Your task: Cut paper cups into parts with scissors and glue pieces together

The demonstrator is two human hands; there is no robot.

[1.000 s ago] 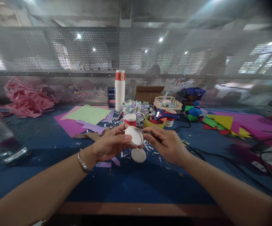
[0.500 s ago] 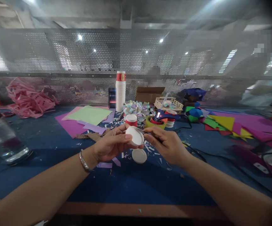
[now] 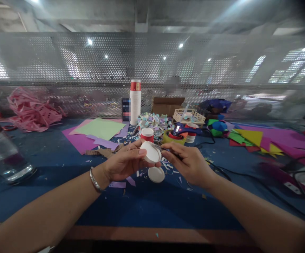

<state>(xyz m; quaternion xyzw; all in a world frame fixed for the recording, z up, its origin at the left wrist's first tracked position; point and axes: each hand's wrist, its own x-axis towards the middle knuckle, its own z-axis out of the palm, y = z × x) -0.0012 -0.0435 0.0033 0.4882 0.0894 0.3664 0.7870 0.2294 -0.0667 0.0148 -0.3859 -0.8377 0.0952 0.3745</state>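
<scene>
My left hand (image 3: 127, 157) is closed on a shallow white paper cup base (image 3: 150, 153), thumb on its near side and fingers behind. The base is tilted, with its round rim facing me. Close on the right, my right hand (image 3: 186, 158) pinches a thin greyish tool (image 3: 159, 146) whose tip lies against the rim; most of it is hidden by the fingers, so its kind is unclear. Below the hands a white paper disc (image 3: 156, 175) rests on the blue table. Just behind them stands a red and white paper cup (image 3: 147, 135), bottom up.
A tall stack of paper cups (image 3: 135, 105) rises behind, beside a phone (image 3: 126, 109). Coloured paper sheets (image 3: 99, 128) lie left, near pink strips (image 3: 33, 110) and a glass jar (image 3: 6, 158). A glue gun (image 3: 180, 130), tape roll (image 3: 169, 137) and black cable (image 3: 247, 174) sit right.
The cup base has turned slightly in my left hand, and a flap of its rim now stands out on the right. Both hands stay almost in place.
</scene>
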